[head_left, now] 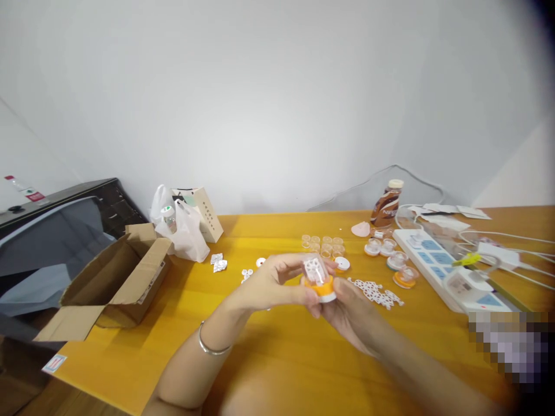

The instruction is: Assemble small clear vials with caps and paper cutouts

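My left hand [277,284] is closed on the clear-domed container [318,281], thumb across its orange ring [321,285], and my right hand [349,315] grips its lower right side, by the white base [327,298]. The container is up off the desk [195,358] between my hands, tilted, with what look like small white pieces [313,267] under the dome. I take the step in hand to be fitting or checking its joint; whether it is fully seated I cannot tell. As I judge it, the next move calls for even pressure from both sides, keeping the ring straight. Just beyond my hands are clear cups [326,249] and a white disc [342,264]. To the right lie white links [377,293] and similar domed containers [387,248], near the power strip [429,260]. Leftward are foil packets [220,266] and, farther out, an open cardboard box [141,292].
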The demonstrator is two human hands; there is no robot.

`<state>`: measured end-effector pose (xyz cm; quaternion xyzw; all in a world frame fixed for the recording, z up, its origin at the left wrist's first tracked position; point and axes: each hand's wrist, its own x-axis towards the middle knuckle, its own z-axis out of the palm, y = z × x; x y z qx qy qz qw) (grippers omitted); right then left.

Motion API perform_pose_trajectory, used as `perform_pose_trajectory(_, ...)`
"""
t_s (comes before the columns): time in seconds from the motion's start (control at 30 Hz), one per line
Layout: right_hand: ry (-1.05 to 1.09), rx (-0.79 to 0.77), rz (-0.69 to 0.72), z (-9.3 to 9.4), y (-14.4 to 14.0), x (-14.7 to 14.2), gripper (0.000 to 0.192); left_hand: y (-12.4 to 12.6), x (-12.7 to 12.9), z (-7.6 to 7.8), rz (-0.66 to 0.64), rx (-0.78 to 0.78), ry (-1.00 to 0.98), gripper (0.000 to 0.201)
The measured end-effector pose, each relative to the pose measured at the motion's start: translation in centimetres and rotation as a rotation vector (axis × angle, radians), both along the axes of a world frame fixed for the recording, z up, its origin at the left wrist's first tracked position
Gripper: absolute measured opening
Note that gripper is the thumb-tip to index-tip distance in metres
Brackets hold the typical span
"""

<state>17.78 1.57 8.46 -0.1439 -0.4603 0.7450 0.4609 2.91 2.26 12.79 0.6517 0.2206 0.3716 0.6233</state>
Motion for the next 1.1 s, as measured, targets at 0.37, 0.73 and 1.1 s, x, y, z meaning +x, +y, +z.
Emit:
perform_pose_trajectory(0.37, 0.166, -0.172, -0.195, 0.0, -1.1, -1.9, 0.032, 0.2, 0.8, -1.2, 0.102, -0.073, 0.004, 0.035)
perform_pose_trajectory(0.73, 0.471, -0.449, -0.269, 1.0, -3.5, -2.4, 0.018, -1.4, 2.5, -1.8, 0.139, -0.314, -0.024, 0.041)
perform_pose_trajectory(1.1, 0.195, -0.217, -0.224, 0.6, -2.5, -1.8, 0.03, -0.7, 1.0, -0.5, 0.194, 0.043, -0.013, 0.023)
